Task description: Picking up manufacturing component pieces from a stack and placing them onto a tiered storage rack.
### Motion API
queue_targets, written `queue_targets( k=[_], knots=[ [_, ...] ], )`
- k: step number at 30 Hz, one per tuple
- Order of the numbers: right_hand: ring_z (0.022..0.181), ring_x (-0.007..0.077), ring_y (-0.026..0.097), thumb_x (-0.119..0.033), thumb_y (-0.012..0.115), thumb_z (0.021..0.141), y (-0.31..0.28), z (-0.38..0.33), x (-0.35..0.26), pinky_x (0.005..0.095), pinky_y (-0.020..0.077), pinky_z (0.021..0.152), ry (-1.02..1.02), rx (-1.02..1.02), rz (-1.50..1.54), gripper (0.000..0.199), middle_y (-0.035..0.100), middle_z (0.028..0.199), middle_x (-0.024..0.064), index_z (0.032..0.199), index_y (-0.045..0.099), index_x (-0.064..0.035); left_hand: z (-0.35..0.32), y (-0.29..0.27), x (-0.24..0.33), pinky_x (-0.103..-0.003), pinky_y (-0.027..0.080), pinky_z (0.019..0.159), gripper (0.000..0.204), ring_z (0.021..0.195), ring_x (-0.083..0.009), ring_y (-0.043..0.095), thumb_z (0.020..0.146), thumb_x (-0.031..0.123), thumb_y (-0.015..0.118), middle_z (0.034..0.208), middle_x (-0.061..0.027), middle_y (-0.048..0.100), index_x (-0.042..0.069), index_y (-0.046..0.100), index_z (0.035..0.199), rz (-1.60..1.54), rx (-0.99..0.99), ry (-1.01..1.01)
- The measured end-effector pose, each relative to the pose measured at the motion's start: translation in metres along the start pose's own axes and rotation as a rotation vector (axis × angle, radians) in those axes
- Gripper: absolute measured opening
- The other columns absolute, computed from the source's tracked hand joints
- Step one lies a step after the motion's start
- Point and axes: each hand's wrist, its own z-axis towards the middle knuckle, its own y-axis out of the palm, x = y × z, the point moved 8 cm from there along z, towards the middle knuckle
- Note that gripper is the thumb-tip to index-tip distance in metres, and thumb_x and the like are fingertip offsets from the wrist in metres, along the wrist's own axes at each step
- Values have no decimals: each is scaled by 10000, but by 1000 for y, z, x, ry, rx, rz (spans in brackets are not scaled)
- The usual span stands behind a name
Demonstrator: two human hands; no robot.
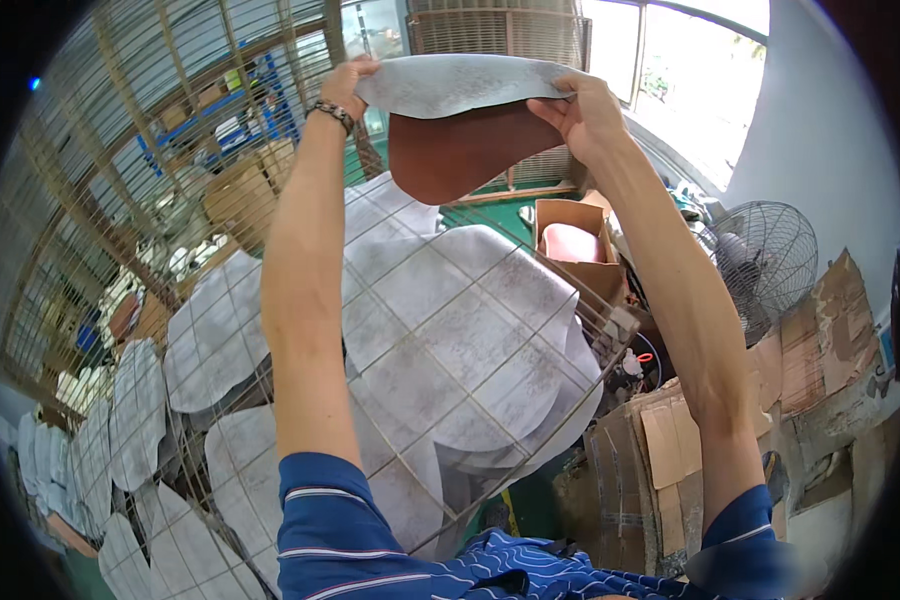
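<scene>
With both arms stretched out to the far side, I hold up a soft sheet with rounded edges (465, 85), which may be leather. Its upper part is mottled pale grey, and a reddish-brown face hangs below it. My left hand (346, 86) pinches the left end. On the right end, the fingers and thumb of my right hand (592, 118) are closed. Below my arms, several similar grey sheets (460, 320) lie on a wire rack (435, 405), partly overlapping. My left forearm hides some of them.
Tall wire racks (120, 130) stand at the left, with blue shelving (185, 125) behind. To the right are an open cardboard box (570, 215) with a reddish item inside, a wire-caged fan (765, 260), and stacked cardboard (630, 480). A bright window (695, 80) is at the far right.
</scene>
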Motion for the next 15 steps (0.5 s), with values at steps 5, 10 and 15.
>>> queue_targets(
  k=[5,10,15],
  knots=[
    [780,291,676,-13,534,857,-44,3,-20,373,660,659,-28,96,-39,158,609,947,179,980,538,87,30,53,-46,-408,540,863,321,952,-272,653,869,-54,609,1041,-122,628,13,535,1174,-22,-84,-62],
    [814,327,682,-15,522,874,-65,-11,20,389,664,645,118,142,31,247,612,991,229,1077,528,125,25,43,-72,-399,518,918,505,1048,-251,623,836,25,675,1161,-135,616,-12,520,1315,208,-77,-136],
    [949,308,701,-111,604,921,71,-126,126,358,623,691,582,-303,-33,478,640,1177,252,1332,473,94,-24,-144,46,-357,525,822,375,948,-226,668,854,148,600,1112,-138,716,22,667,1200,1547,-73,-89]
  ],
)
